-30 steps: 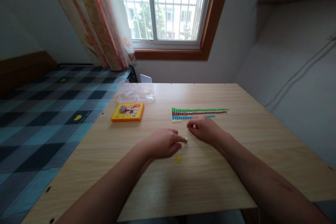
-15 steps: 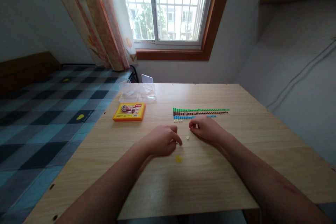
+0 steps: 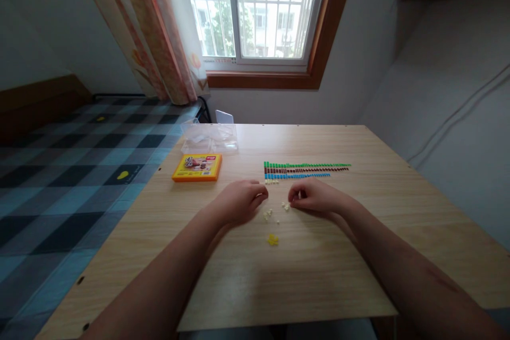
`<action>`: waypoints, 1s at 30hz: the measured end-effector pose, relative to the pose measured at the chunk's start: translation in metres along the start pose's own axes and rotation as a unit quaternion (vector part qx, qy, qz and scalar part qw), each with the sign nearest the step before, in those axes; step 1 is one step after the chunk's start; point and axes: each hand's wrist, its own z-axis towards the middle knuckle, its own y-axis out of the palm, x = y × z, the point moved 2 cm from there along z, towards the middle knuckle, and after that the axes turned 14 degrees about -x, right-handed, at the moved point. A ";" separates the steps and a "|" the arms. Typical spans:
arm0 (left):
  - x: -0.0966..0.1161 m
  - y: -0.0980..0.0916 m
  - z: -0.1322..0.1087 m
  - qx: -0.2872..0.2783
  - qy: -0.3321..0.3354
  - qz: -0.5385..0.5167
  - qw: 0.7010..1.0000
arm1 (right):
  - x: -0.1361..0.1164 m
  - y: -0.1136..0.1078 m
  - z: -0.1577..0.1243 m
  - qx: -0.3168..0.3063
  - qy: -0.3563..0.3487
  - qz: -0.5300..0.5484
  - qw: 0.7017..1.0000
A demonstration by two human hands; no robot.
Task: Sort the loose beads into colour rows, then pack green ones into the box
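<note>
Since the earlier frames, more loose cream pieces [image 3: 268, 214] have appeared on the table [image 3: 319, 276] between the hands. The left hand [image 3: 239, 203] has drawn back with curled fingers, and the right hand [image 3: 314, 197] pinches at their three o'clock; whether either holds a piece cannot be told. At twelve o'clock the green row [image 3: 306, 164], brown row [image 3: 306, 170] and blue row [image 3: 297, 175] run long, the cream row [image 3: 271, 181] has only a few pieces, and a yellow piece [image 3: 273, 239] at six o'clock lies outside any row.

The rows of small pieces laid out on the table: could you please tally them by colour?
Green row: 1
Brown row: 1
Blue row: 1
Cream row: 1
Total: 4 rows
</note>
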 end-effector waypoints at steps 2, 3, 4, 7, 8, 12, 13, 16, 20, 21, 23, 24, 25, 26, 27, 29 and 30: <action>-0.001 -0.001 -0.001 -0.022 -0.015 -0.012 1.000 | 0.001 0.000 -0.001 -0.010 -0.003 -0.001 1.000; -0.001 -0.002 -0.001 -0.037 -0.017 -0.017 0.999 | 0.000 0.000 -0.002 -0.015 -0.005 -0.004 1.000; 0.000 -0.002 -0.002 -0.052 -0.018 -0.022 0.998 | 0.000 0.000 -0.002 -0.021 -0.008 -0.007 1.000; 0.003 -0.003 -0.002 -0.085 -0.014 -0.032 0.996 | -0.003 -0.001 -0.003 -0.029 -0.015 -0.025 0.999; 0.003 -0.004 -0.002 -0.091 -0.012 -0.035 0.995 | -0.004 -0.001 -0.003 -0.031 -0.018 -0.031 0.999; 0.003 -0.005 -0.003 -0.096 -0.004 -0.041 0.995 | -0.004 -0.002 -0.003 -0.038 -0.022 -0.040 0.998; 0.003 -0.005 -0.003 -0.097 0.001 -0.044 0.994 | -0.004 -0.002 -0.003 -0.037 -0.023 -0.040 0.998; 0.004 -0.005 -0.002 -0.099 0.012 -0.056 0.993 | -0.002 -0.002 -0.003 -0.036 -0.023 -0.038 0.998; 0.004 -0.004 -0.002 -0.095 0.006 -0.061 0.994 | -0.004 -0.002 -0.004 -0.051 -0.022 -0.035 0.998; 0.004 -0.004 -0.002 -0.093 0.003 -0.061 0.994 | -0.004 -0.002 -0.005 -0.054 -0.021 -0.035 0.998; 0.003 -0.003 -0.002 -0.092 0.000 -0.062 0.994 | -0.005 -0.002 -0.005 -0.057 -0.018 -0.034 0.998; 0.003 -0.003 -0.002 -0.093 -0.001 -0.062 0.994 | -0.005 -0.002 -0.005 -0.057 -0.017 -0.034 0.998; 0.003 -0.003 -0.002 -0.095 -0.002 -0.061 0.994 | -0.005 -0.002 -0.005 -0.055 -0.016 -0.035 0.998; 0.004 -0.002 -0.001 -0.097 -0.005 -0.060 0.993 | -0.004 -0.002 -0.005 -0.053 -0.016 -0.035 0.998; 0.004 -0.002 -0.001 -0.098 -0.008 -0.059 0.993 | -0.004 -0.002 -0.005 -0.053 -0.016 -0.036 0.998; 0.004 -0.002 -0.001 -0.097 -0.015 -0.057 0.994 | -0.003 -0.002 -0.004 -0.052 -0.016 -0.036 0.998; 0.004 -0.002 -0.001 -0.096 -0.016 -0.058 0.993 | -0.003 -0.002 -0.003 -0.054 -0.015 -0.035 0.998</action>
